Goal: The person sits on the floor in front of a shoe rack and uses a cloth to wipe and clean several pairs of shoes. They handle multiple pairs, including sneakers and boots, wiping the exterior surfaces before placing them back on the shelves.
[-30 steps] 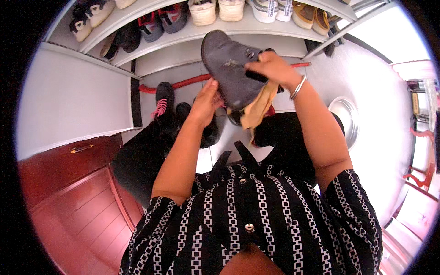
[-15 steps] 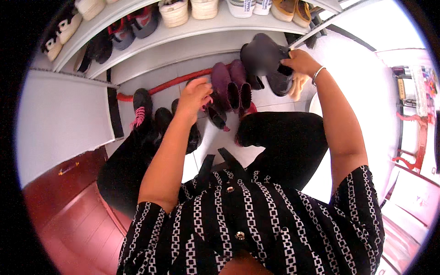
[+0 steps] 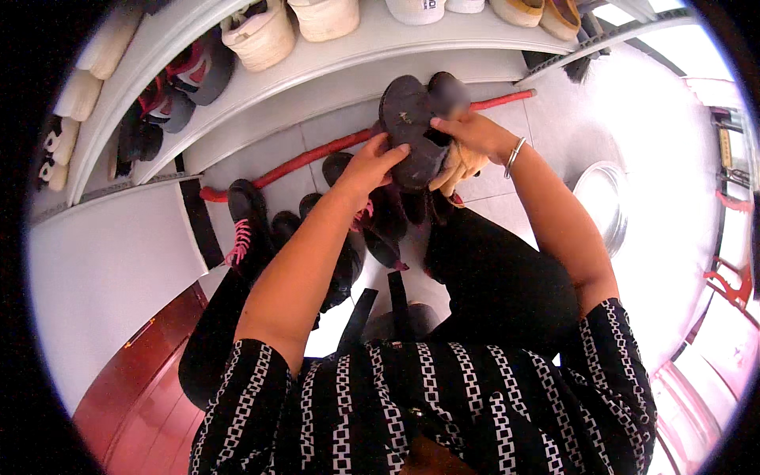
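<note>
Clock positions were read from the middle of the head view, with 12 at the top. The dark shoe (image 3: 406,134) was found just right of 12 o'clock, held clear of the floor (image 3: 503,178) and tilted, a small pale scuffed-looking mark on its surface. The left hand (image 3: 370,164) lay at 12, its grip clasped on the shoe's near left edge, thumb across the upper face. The right hand (image 3: 479,134), at between 1 and 2, had its grip closed on a tan cloth (image 3: 457,168) bunched against the shoe's right side, thumb touching the shoe (a silvery bracelet (image 3: 514,157) circled that wrist). A rounded dark shape (image 3: 448,95) showed beside the shoe, blurred; could not tell whether it was a second shoe.

Beneath the hands, dark footwear (image 3: 336,165) stood on the tiles, partly hidden by the left forearm. A red pole (image 3: 313,153) ran along the floor from between 9 and 10 round to between 1 and 2, passing behind the shoe. Shelf (image 3: 348,55) arched across the top: white shoes (image 3: 260,38) at 11, tan shoes (image 3: 518,11) at 1. Shiny metal basin (image 3: 602,198) sat near 3; reddish-brown cabinet (image 3: 150,364) at 8.
</note>
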The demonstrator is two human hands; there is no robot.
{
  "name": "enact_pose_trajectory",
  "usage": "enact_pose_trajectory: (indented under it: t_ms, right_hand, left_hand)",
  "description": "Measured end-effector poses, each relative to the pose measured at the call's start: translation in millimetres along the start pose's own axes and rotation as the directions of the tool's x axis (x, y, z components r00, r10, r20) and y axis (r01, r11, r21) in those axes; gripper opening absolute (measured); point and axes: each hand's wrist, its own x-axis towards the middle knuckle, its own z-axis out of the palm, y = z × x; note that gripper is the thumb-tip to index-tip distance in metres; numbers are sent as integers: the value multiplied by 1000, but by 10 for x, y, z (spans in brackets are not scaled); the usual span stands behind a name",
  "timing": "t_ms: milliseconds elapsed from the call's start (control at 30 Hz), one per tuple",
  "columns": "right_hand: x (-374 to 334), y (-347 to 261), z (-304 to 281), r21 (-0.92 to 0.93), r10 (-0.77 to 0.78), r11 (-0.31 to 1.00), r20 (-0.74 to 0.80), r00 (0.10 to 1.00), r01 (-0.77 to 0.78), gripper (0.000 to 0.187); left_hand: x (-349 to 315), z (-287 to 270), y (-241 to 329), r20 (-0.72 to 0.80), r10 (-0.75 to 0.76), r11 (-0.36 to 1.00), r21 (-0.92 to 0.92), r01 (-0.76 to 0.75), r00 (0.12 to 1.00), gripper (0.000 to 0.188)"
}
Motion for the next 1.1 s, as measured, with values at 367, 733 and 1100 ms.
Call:
enact_pose_trajectory:
  t_ms: [367,733,1100]
  right_hand:
    - [-372,-234,411,-574,-314,767,54,948,287,43]
    - [-1170,-67,85,-490,-362,846,-233,903,212,39]
    - [-1003,669,246,-713,-327,694,-438,837,-101,52]
  left_hand:
    - [-86,-185,-1406,21,-11,980,197,7,1000,63]
    - [-1290,-1238,-1259,-316,197,937,-217,-273,928,33]
    - [-1935,-1420,-1366,-211,369,893,-189,-408,905,28]
